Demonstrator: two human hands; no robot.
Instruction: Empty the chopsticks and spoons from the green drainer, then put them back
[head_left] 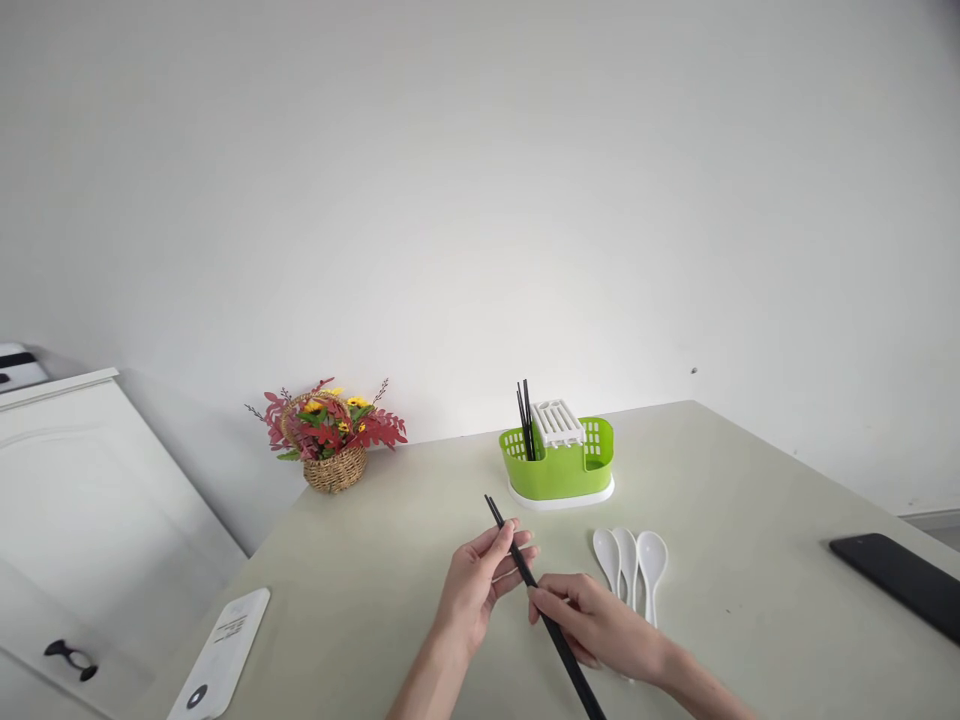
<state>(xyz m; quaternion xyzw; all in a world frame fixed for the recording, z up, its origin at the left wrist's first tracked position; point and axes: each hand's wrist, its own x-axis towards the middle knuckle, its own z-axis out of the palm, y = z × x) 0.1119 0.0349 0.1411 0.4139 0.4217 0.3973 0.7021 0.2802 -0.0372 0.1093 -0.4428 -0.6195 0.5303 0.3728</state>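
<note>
Both hands hold a pair of black chopsticks (544, 608) above the pale table (750, 500). My left hand (480, 580) pinches the sticks near their upper end, and my right hand (600, 625) grips them lower down. The tips point up and left, toward a green cutlery holder (559, 470). That holder has a white slotted insert and other black chopsticks (525, 418) standing upright in its left compartment. Three white spoons (631, 560) lie side by side on the table just right of my hands.
A wicker basket of red and yellow flowers (330, 435) stands at the table's back left by the wall. A white flat device (221, 650) lies at the front left edge. A black phone (896, 580) lies at the right. A white cabinet (75, 500) stands to the left.
</note>
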